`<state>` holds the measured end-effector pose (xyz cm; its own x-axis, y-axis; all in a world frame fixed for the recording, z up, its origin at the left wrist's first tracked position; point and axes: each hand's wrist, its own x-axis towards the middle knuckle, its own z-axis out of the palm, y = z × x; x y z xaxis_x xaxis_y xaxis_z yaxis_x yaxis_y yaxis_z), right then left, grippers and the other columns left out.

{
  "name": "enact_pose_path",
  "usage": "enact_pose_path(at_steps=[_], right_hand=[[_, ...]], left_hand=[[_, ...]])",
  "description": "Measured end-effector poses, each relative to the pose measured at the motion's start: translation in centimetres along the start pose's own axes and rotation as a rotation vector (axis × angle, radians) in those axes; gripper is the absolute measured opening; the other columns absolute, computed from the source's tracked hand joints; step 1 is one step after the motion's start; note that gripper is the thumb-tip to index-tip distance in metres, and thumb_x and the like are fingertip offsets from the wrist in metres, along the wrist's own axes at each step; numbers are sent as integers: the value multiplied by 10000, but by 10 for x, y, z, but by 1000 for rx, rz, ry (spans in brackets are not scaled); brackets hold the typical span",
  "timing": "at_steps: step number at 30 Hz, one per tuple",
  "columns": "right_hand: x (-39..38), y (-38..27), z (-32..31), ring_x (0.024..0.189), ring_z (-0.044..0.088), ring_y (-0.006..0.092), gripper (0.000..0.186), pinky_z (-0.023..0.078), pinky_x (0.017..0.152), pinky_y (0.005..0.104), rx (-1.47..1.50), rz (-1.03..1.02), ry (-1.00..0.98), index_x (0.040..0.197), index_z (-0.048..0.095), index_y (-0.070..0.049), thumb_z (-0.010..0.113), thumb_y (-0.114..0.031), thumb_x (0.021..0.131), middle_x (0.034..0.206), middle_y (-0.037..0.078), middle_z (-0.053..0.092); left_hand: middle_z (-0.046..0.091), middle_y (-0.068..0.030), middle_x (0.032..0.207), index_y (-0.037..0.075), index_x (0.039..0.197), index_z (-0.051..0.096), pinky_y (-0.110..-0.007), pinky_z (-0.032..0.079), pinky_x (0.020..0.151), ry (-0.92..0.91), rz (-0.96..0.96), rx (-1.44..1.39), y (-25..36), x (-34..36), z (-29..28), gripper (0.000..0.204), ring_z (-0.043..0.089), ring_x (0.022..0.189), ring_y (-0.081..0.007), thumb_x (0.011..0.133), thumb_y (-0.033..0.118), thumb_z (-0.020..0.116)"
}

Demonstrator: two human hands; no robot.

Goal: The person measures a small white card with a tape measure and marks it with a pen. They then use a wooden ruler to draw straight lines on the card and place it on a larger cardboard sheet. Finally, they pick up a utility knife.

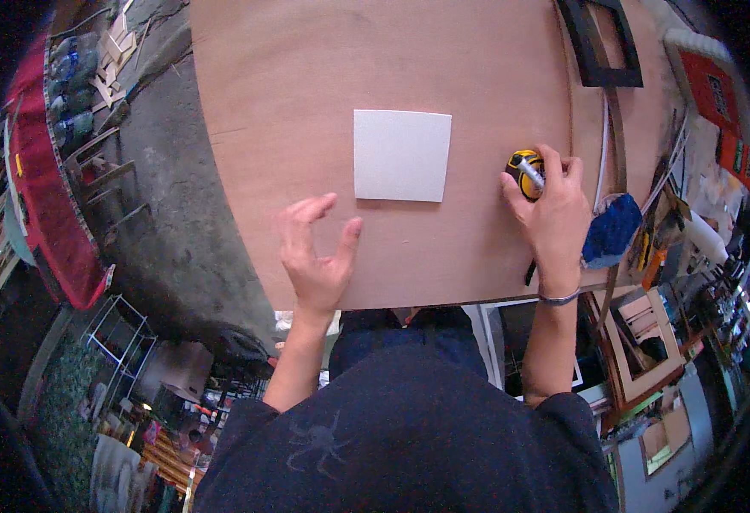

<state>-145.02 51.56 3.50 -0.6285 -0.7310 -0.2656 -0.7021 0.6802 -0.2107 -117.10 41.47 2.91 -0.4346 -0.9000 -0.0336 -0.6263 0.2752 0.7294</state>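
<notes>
A white square panel (402,156) lies flat on the light wooden tabletop (298,103), between my two hands. My left hand (317,256) is held near the panel's lower left corner, not touching it; the fingers are curved and apart, with nothing in them. To the right of the panel, my right hand (554,201) has its thumb and fingers around a yellow and black tape measure (514,162). A silver-grey, elongated piece crosses the tape's upper face; whether it belongs to the tape is unclear. The palm hides part of the tape measure.
A dark blue cloth-like bundle (611,231) sits right of my right wrist. Beyond it stands a black rectangular frame (599,77) at the far right, with long strips running alongside. Tools and boxes crowd the right edge. Concrete floor (165,162) shows at left.
</notes>
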Motion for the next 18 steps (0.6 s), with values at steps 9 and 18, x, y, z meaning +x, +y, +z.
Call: enact_pose_path(at_steps=[9, 18], right_hand=[[-81, -83, -51, 1053, 590, 205, 964, 505, 850, 302, 1367, 43, -315, 1510, 411, 14, 848, -345, 729, 1186, 107, 552], [-88, -115, -18, 973, 659, 164, 379, 541, 753, 284, 1576, -107, -658, 1233, 611, 31, 729, -134, 913, 1130, 121, 661]], left_hand=[[590, -172, 1292, 60, 1462, 374, -428, 483, 995, -219, -402, -1085, 81, -74, 35, 787, 631, 1110, -273, 925, 546, 682], [514, -162, 1345, 131, 1498, 255, -414, 472, 1042, 406, -216, -706, 58, -69, 2, 995, 573, 1183, -264, 797, 553, 821]])
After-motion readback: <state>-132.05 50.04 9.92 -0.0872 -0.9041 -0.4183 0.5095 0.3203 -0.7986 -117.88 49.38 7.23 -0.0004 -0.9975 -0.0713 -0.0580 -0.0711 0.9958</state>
